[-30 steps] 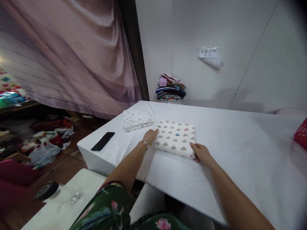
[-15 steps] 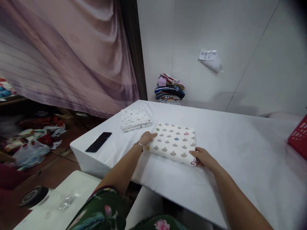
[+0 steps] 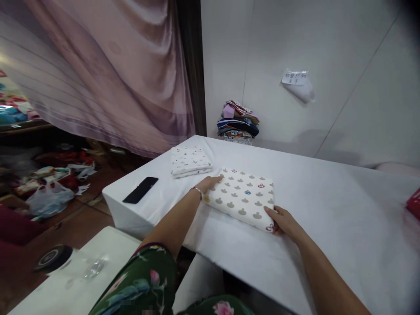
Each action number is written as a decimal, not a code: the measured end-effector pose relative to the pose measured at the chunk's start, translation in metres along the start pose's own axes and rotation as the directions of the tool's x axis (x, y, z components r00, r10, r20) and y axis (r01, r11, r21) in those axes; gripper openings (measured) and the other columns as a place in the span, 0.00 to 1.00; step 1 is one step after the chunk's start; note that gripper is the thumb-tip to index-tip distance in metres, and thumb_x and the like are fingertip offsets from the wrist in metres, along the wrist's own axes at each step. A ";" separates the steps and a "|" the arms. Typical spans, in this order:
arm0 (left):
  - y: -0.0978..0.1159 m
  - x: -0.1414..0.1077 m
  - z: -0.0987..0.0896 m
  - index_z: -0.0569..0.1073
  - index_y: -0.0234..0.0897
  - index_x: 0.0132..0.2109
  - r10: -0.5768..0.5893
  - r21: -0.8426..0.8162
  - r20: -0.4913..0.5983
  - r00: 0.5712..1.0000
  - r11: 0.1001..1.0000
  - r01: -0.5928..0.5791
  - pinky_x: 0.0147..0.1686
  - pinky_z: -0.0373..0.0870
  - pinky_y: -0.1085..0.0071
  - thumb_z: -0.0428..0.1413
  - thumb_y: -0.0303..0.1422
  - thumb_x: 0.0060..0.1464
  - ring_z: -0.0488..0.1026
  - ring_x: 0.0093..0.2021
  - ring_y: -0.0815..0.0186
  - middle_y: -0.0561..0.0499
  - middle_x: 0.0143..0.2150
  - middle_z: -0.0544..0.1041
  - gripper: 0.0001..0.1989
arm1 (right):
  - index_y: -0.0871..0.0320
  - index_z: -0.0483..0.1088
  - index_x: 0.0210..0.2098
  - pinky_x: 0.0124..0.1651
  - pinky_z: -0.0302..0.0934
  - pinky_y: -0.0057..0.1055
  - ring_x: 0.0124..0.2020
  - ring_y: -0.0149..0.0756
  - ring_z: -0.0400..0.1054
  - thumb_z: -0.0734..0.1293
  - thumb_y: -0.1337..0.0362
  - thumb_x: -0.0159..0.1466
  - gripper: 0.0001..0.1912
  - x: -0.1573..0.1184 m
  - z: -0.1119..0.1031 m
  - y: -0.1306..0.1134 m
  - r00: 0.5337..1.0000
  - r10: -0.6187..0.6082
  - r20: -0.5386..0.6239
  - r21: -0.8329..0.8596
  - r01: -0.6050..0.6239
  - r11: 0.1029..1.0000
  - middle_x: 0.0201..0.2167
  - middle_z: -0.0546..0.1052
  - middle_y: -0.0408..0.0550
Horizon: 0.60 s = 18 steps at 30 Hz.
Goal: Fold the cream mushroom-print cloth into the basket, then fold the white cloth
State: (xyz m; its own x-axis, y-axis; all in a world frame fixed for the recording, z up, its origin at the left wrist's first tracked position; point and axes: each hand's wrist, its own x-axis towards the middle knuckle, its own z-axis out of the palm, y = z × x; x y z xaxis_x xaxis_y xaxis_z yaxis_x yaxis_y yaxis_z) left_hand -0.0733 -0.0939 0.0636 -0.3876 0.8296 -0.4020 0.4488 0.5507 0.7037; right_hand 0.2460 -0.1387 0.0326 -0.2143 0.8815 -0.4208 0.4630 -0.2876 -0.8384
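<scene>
A folded white cloth with grey mushroom shapes and a few coloured ones lies flat on the white-covered table. My left hand, with a bracelet at the wrist, grips its left edge, thumb on top. At the near right corner my right hand holds the cloth, thumb on top and fingers around the side. Behind my left hand lies a second folded white cloth with small dark prints, untouched.
A black phone lies at the table's left end. Stacked folded fabrics stand by the wall. A pink curtain hangs at the left, above plastic bags. A white surface is at lower left, a red basket at far right.
The whole view has shifted, so things appear slightly further right. Both hands keep hold of the mushroom-patterned cloth, which has barely moved on the table.
</scene>
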 end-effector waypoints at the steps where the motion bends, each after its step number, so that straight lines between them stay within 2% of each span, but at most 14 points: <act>1: 0.001 0.000 0.000 0.74 0.36 0.39 0.006 -0.008 0.016 1.000 1.000 -0.006 0.29 0.69 0.68 0.54 0.51 0.46 0.75 0.35 0.59 0.45 0.42 0.79 0.23 | 0.61 0.65 0.42 0.18 0.61 0.26 0.17 0.33 0.66 0.62 0.46 0.59 0.24 0.000 0.000 0.000 1.000 0.000 -0.005 -0.006 0.000 1.000 0.18 0.71 0.45; 4: -0.001 0.000 0.001 0.74 0.35 0.40 0.034 -0.001 0.011 0.999 0.999 -0.034 0.30 0.69 0.68 0.54 0.48 0.48 0.75 0.36 0.59 0.44 0.39 0.79 0.21 | 0.61 0.65 0.42 0.18 0.61 0.26 0.17 0.32 0.66 0.63 0.48 0.59 0.22 0.001 0.001 0.000 1.000 0.002 -0.002 -0.009 -0.002 1.000 0.18 0.71 0.45; 9: -0.010 0.000 0.008 0.70 0.34 0.45 0.102 0.113 -0.148 0.984 0.990 -0.085 0.42 0.65 0.68 0.58 0.47 0.44 0.69 0.50 0.54 0.40 0.50 0.74 0.25 | 0.61 0.65 0.41 0.18 0.61 0.25 0.17 0.30 0.65 0.63 0.54 0.60 0.16 -0.001 0.000 -0.003 1.000 -0.011 0.008 -0.008 0.011 1.000 0.18 0.71 0.43; 11: -0.012 0.000 0.010 0.69 0.35 0.46 0.109 0.147 -0.175 0.978 0.986 -0.083 0.45 0.63 0.66 0.58 0.47 0.44 0.68 0.51 0.52 0.40 0.50 0.73 0.25 | 0.61 0.65 0.41 0.18 0.61 0.25 0.16 0.30 0.65 0.63 0.55 0.60 0.16 -0.002 0.000 -0.003 1.000 -0.016 0.018 -0.009 0.017 1.000 0.18 0.71 0.43; 15: -0.010 -0.001 0.008 0.71 0.34 0.41 0.078 0.127 -0.146 0.986 0.990 -0.060 0.41 0.64 0.68 0.58 0.50 0.43 0.71 0.48 0.53 0.40 0.46 0.75 0.25 | 0.61 0.65 0.41 0.17 0.61 0.25 0.17 0.31 0.65 0.63 0.53 0.59 0.18 -0.002 -0.001 -0.001 1.000 -0.021 0.023 -0.009 0.021 1.000 0.18 0.72 0.44; 18: -0.010 -0.002 0.002 0.72 0.33 0.42 0.051 0.035 -0.070 0.996 0.998 -0.048 0.34 0.66 0.71 0.54 0.54 0.46 0.73 0.42 0.57 0.41 0.45 0.76 0.28 | 0.60 0.65 0.41 0.17 0.60 0.25 0.16 0.32 0.65 0.63 0.50 0.58 0.20 0.001 -0.002 0.002 0.999 -0.027 0.019 -0.020 0.028 0.999 0.17 0.71 0.43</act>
State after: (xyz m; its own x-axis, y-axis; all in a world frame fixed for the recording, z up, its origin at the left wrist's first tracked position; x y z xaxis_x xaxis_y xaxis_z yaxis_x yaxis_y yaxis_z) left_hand -0.0757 -0.1011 0.0564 -0.4194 0.8480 -0.3241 0.4952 0.5130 0.7012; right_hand 0.2489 -0.1380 0.0312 -0.2427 0.8819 -0.4042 0.4743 -0.2556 -0.8424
